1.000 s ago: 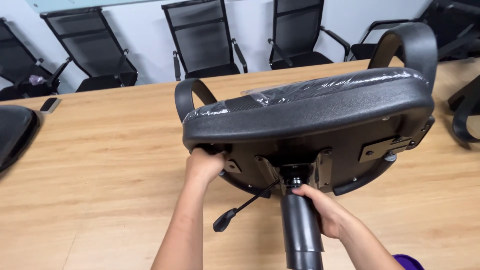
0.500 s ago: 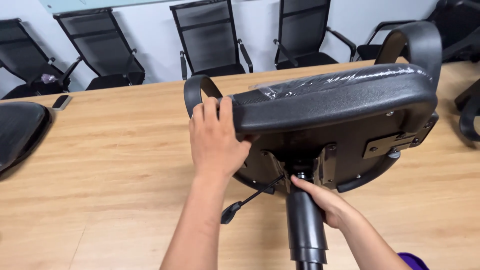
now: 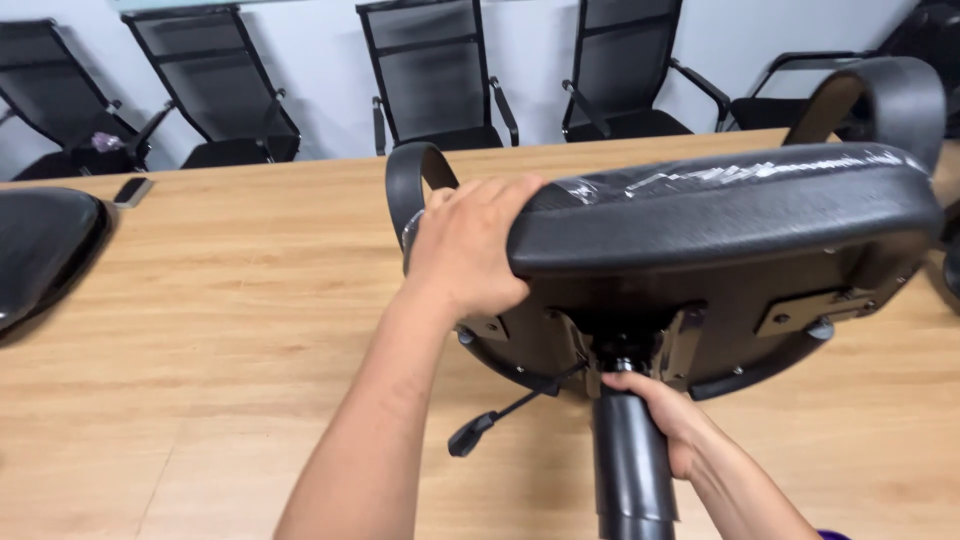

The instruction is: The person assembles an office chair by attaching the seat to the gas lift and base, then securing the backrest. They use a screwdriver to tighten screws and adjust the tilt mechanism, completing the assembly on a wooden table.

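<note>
Gripping the near-left edge of a black office chair seat [image 3: 720, 215], the left hand [image 3: 470, 245] sat at centre frame, fingers curled over the padded rim, thumb side toward the armrest loop [image 3: 412, 185]. Seat lay tipped on its side on the wooden table [image 3: 220, 330], filling the right half of the frame, underside facing the wearer, clear plastic film on the cushion top. Second armrest [image 3: 885, 100] rose at upper right.

Right hand [image 3: 665, 415], lower centre-right, was wrapped around the top of the black gas-lift cylinder [image 3: 632, 470], fingers closed on it just below the mounting plate [image 3: 625, 335] under the seat. Cylinder ran down out of the bottom edge.

Height lever [image 3: 500, 420] with black knob stuck out lower left of the mechanism, untouched.

Another black seat pad [image 3: 40, 250] lay at far left. Small dark phone [image 3: 132, 190] beside it. Row of black mesh chairs [image 3: 430, 80] stood against the white wall along the top.
</note>
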